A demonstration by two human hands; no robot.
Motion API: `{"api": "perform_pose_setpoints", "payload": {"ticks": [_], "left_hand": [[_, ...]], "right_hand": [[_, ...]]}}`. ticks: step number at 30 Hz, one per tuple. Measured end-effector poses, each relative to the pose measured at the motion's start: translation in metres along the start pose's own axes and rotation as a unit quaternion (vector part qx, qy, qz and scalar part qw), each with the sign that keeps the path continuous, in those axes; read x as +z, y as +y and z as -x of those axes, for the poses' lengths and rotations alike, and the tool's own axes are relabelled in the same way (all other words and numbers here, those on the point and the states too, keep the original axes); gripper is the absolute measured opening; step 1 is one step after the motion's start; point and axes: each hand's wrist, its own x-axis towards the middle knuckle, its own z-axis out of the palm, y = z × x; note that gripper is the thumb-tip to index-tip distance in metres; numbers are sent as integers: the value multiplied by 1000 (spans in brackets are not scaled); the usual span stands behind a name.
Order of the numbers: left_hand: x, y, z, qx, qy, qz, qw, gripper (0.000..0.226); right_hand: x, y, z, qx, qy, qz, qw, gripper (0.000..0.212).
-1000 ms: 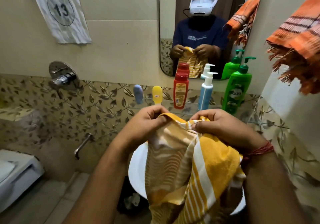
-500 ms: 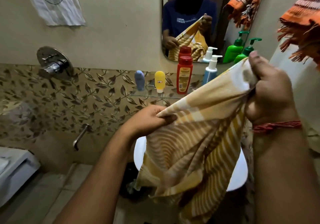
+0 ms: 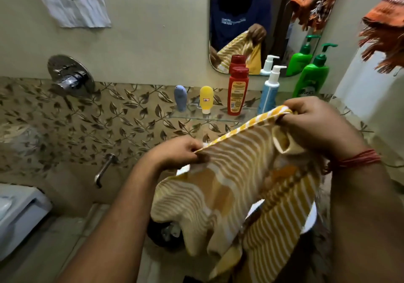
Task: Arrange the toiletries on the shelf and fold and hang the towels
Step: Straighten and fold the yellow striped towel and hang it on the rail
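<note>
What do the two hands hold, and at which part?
Both hold the yellow towel by its top edge: the left hand pinches one end, the right hand grips the other end.

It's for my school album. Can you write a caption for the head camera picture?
Both hands, left hand and right hand, stretch a yellow striped towel above the sink.

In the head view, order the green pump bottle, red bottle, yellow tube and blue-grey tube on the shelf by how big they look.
1. green pump bottle, partly hidden by the right hand
2. red bottle
3. yellow tube and blue-grey tube, too alike to rank

All stand on the same glass shelf, so nearness barely matters.
</note>
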Motion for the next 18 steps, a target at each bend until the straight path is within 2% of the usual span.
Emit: {"api": "perform_pose_setpoints", "payload": {"ticks": [2,4,6,8,10,11,13,14,16,18], "left_hand": [[9,-25,1,-53,2,-15,998,27],[17,-29,1,-74,64,12,995,25],[20,-16,3,-68,169,139,973,23],[19,8,5,-7,241,245,939,23],[17,38,5,73,236,223,943,22],[17,53,4,109,220,195,949,21],[20,79,1,167,190,162,954,15],[21,87,-1,189,187,159,951,13],[23,85,-6,204,210,163,942,16],[20,65,-8,178,198,141,954,22]], "right_hand": [[-6,6,2,21,6,2,1000,19],[-7,8,3,34,-15,9,999,18],[-6,7,1,53,-35,25,998,17],[-3,4,0,54,-68,68,994,17],[2,-2,0,19,-112,105,988,9],[5,-9,1,-4,-134,88,987,11],[17,-21,2,-45,-173,20,984,37],[24,-23,2,-66,-178,-1,982,39],[38,-16,-3,-96,-164,-23,982,25],[36,-1,-5,-70,-119,-85,987,9]]}}
